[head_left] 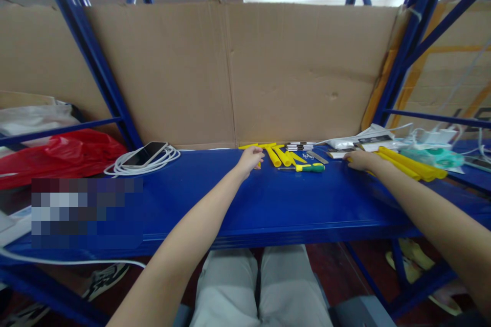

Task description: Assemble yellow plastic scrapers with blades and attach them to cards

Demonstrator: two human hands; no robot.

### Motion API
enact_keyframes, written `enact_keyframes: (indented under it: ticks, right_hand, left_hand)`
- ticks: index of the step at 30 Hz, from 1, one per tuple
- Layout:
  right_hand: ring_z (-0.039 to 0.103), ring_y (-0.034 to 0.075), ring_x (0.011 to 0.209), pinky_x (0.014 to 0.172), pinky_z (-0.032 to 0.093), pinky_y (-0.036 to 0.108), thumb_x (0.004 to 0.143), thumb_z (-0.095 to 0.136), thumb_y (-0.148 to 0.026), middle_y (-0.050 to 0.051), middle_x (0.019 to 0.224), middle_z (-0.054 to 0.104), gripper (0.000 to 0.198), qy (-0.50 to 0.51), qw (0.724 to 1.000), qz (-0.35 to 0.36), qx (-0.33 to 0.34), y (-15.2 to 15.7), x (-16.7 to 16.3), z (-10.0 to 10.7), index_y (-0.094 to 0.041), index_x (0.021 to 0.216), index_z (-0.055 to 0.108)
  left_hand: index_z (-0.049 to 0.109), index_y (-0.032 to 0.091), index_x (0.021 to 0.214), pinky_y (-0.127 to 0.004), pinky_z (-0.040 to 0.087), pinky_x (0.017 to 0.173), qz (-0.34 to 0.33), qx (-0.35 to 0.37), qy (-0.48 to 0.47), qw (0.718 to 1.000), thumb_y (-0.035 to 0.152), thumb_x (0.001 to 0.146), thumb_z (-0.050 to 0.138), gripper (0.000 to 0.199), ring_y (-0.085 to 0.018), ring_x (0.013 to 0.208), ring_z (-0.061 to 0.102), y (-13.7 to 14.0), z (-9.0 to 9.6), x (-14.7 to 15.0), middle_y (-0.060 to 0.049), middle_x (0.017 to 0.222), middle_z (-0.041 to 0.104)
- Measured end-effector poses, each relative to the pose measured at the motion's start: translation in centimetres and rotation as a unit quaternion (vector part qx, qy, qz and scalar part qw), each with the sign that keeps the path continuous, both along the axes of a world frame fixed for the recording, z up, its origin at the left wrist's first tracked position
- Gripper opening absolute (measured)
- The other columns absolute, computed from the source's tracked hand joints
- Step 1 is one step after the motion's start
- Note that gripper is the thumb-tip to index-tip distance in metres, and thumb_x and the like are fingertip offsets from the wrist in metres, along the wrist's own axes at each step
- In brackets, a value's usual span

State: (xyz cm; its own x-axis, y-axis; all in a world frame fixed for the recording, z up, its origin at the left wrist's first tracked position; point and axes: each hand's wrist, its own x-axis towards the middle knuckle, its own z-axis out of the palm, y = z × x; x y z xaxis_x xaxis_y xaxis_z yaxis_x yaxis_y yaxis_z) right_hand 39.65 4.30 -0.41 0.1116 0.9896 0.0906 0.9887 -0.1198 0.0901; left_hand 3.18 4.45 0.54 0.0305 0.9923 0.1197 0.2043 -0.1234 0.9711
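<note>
My left hand (250,158) is over the middle of the blue shelf, its fingers closed in a pinch. A small yellow-orange bit shows under the fingertips, but its shape is hidden. Just right of it lie yellow T-shaped plastic handles (282,156), and in front of them a green and yellow screwdriver (310,167). My right hand (359,160) is curled down at the left end of a group of yellow tube-like handles (412,164). Yellow plastic shows at its fingers, which are partly hidden. Small screws (308,155) and a flat metal blade (318,157) lie between the hands.
Small black-and-white boxes (299,146) sit by the cardboard wall (230,71). A phone (146,154) rests on a coiled white cable (169,154) at left, beside a red bag (72,156). Green plastic wrap (433,156) and white chargers lie at right. Blue posts frame both sides.
</note>
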Motion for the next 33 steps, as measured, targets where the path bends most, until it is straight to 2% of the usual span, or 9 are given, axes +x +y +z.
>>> enact_keyframes:
  ticks: [3,8,12,15,18,21,24,29,33]
  right_hand:
    - [0.057,0.030,0.109,0.091,0.044,0.041,0.073,0.052,-0.008,0.017,0.119,0.060,0.043,-0.015,0.998,-0.022,-0.056,0.0,0.1,0.3,-0.015,0.115,0.063]
    - [0.056,0.030,0.111,0.091,0.043,0.041,0.074,0.051,-0.006,0.017,0.120,0.060,0.045,-0.014,0.999,-0.022,-0.043,0.0,0.1,0.0,-0.015,0.117,0.062]
    - [0.056,0.031,0.111,0.088,0.045,0.041,0.074,0.051,-0.009,0.017,0.121,0.059,0.041,-0.019,0.998,-0.038,-0.046,-0.1,-0.6,0.3,-0.017,0.112,0.065]
    - [0.056,0.030,0.111,0.087,0.045,0.041,0.074,0.051,-0.013,0.015,0.122,0.059,0.042,-0.021,0.998,-0.057,-0.026,-0.1,-1.9,1.5,-0.018,0.114,0.063]
    - [0.058,0.029,0.108,0.086,0.045,0.037,0.077,0.049,-0.018,0.016,0.119,0.060,0.043,-0.015,0.999,-0.045,-0.005,0.1,-3.8,3.5,-0.015,0.118,0.061]
    - [0.060,0.026,0.104,0.083,0.046,0.032,0.079,0.047,-0.024,0.015,0.112,0.065,0.040,-0.001,0.999,-0.031,0.024,0.2,-6.4,5.4,-0.015,0.115,0.064]
    - [0.062,0.025,0.101,0.080,0.047,0.029,0.079,0.047,-0.026,0.012,0.107,0.067,0.037,0.030,0.999,0.013,0.044,0.0,-9.2,6.2,-0.017,0.110,0.067]
    - [0.062,0.024,0.101,0.081,0.046,0.028,0.081,0.045,-0.026,0.012,0.108,0.067,0.038,0.082,0.988,0.027,0.126,-0.4,-12.6,3.9,-0.017,0.112,0.065]
    - [0.063,0.023,0.096,0.082,0.046,0.027,0.081,0.047,-0.022,0.011,0.100,0.070,0.031,0.079,0.990,0.078,0.091,-0.6,-12.6,1.9,-0.014,0.100,0.070]
  left_hand:
    - [0.055,0.014,0.084,-0.019,0.042,0.049,0.000,0.002,-0.004,1.000,0.008,0.074,0.054,0.011,-0.013,0.068,0.060,0.0,0.0,0.0,-0.009,0.088,0.061]
    - [0.057,0.014,0.081,-0.020,0.044,0.051,0.000,0.003,0.008,1.000,0.009,0.071,0.060,0.011,-0.014,0.068,0.061,0.2,0.0,0.0,-0.008,0.085,0.062]
    - [0.060,0.016,0.077,-0.023,0.048,0.057,0.012,0.029,0.066,0.997,0.010,0.072,0.058,0.008,-0.018,0.078,0.063,0.7,-0.3,-0.3,-0.007,0.078,0.063]
    - [0.062,0.019,0.066,-0.029,0.049,0.077,0.057,0.100,0.157,0.981,0.008,0.067,0.062,0.011,-0.023,0.092,0.061,1.2,-0.8,-1.0,-0.007,0.080,0.066]
    - [0.064,0.020,0.066,-0.033,0.042,0.093,0.064,0.168,0.249,0.952,0.008,0.064,0.064,0.013,-0.026,0.103,0.057,1.6,-1.5,-1.7,-0.009,0.091,0.067]
    - [0.066,0.021,0.070,-0.040,0.036,0.099,0.054,0.175,0.312,0.932,0.013,0.065,0.064,0.009,-0.030,0.111,0.052,1.8,-2.0,-2.3,-0.011,0.102,0.065]
    - [0.068,0.021,0.078,-0.049,0.033,0.099,0.049,0.142,0.342,0.928,0.025,0.071,0.062,0.010,-0.034,0.117,0.047,2.0,-2.3,-2.5,-0.013,0.115,0.060]
    - [0.067,0.020,0.095,-0.055,0.032,0.096,0.054,0.080,0.373,0.923,0.037,0.081,0.051,0.027,-0.037,0.119,0.046,2.0,-2.1,-2.8,-0.018,0.123,0.056]
    - [0.063,0.016,0.110,-0.048,0.037,0.095,0.071,0.057,0.430,0.898,0.036,0.086,0.043,0.037,-0.034,0.116,0.051,1.6,-1.6,-3.1,-0.021,0.121,0.057]
